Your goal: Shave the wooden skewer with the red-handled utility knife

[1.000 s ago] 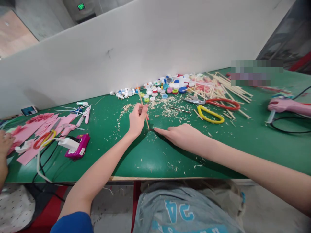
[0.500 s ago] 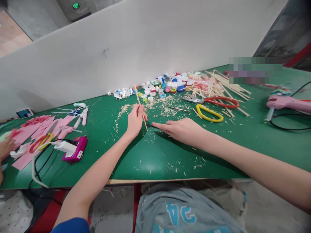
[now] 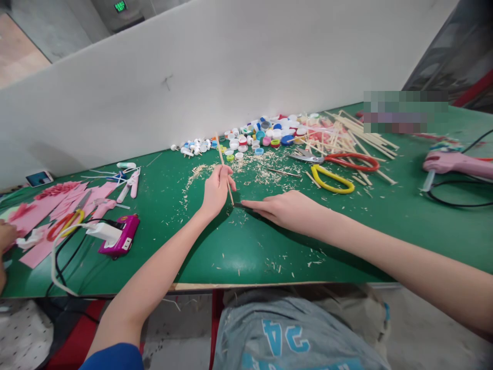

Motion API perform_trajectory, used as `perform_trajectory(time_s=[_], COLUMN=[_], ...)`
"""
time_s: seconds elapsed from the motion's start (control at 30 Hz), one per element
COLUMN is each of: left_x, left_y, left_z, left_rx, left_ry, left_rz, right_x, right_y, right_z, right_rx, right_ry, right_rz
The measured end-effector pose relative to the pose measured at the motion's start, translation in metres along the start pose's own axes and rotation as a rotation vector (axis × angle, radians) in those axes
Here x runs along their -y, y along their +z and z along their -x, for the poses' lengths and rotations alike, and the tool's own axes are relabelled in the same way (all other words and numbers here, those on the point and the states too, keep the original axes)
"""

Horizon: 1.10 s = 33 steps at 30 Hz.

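Item one: thin wooden stick (image 3: 224, 168), pinched in the grip of my left hand (image 3: 216, 191), tilted, its lower tip on the green surface (image 3: 239, 246) among wood shavings (image 3: 254, 172).

Item two: small dark blade (image 3: 238, 205), flat on the surface, touching the stick's tip, pressed under the extended fingers of my right hand (image 3: 287, 209); how that grip closes on it I cannot tell.

Item three: pile of bottle caps (image 3: 265, 134) at the white partition (image 3: 231, 77).

Item four: loose sticks (image 3: 358, 133), red scissors (image 3: 339, 160), yellow scissors handle (image 3: 332, 179), well apart on my right.

Item five: pink glue gun (image 3: 456, 164), far right.
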State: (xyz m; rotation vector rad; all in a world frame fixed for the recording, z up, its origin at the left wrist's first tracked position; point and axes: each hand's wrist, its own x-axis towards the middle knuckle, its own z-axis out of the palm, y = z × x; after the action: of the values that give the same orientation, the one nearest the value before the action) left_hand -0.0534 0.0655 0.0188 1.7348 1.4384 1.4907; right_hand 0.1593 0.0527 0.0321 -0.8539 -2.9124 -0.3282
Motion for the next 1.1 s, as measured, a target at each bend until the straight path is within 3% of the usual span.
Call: perform_trajectory(time_s=[0.37,0.73,1.1], left_x=[0.0021,-0.0002,0.0014], left_y=[0.0004,0.0006,0.0008], left_z=[0.0004,0.0008,0.0005], left_rx=[0.004,0.015,0.02], left_ry=[0.002,-0.007,-0.008], left_rz=[0.0,0.002,0.007], right_x=[-0.0018,0.004,0.005], right_y=[0.0014,0.0019,-0.0007], right_z=[0.0017,0.0046,0.0013], right_rx=[0.006,0.012,0.036], right_ry=[-0.02,0.042,-0.014], right_rz=[-0.039,0.076,0.062])
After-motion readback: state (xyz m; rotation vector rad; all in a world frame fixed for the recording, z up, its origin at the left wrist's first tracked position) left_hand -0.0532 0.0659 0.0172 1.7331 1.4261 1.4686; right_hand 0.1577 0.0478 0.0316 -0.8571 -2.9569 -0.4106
